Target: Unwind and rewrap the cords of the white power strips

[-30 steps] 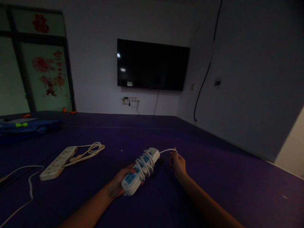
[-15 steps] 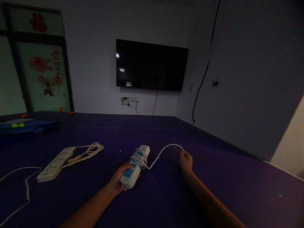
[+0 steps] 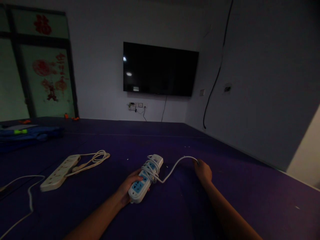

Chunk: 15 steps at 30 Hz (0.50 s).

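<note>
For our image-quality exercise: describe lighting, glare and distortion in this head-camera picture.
Head view: dim overall, purple surface darkest at edges; small lamp reflections on the black wall-mounted television screen; wide-angle lens tilts the walls; white plastic power strip with blue sockets readable.

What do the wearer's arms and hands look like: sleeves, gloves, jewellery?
The left arm and right arm are bare to the frame edge: no sleeves show. The left hand and right hand wear no gloves; no watch or ring shows in the dim light.
</note>
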Each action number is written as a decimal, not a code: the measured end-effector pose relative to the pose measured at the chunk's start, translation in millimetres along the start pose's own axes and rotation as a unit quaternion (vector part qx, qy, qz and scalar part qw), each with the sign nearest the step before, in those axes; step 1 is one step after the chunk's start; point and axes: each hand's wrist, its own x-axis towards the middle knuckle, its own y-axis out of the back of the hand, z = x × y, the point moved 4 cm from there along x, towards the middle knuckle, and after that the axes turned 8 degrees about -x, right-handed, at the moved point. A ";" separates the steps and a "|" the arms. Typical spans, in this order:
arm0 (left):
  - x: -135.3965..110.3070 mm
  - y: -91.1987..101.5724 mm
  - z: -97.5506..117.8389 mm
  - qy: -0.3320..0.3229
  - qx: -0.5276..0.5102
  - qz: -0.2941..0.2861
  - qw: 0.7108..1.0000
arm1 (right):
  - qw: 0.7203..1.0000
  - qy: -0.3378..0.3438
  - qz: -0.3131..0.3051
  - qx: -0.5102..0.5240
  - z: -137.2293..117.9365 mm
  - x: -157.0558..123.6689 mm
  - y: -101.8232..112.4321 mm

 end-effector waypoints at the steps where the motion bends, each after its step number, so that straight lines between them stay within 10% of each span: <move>1: 0.7 0.7 -0.3 -0.001 -0.002 0.000 1.000 | 1.000 0.003 -0.004 -0.006 0.2 0.3 -1.1; 15: 4.1 4.5 -2.7 -0.003 0.028 -0.036 0.999 | 0.998 0.033 -0.003 -0.051 1.8 1.9 -7.4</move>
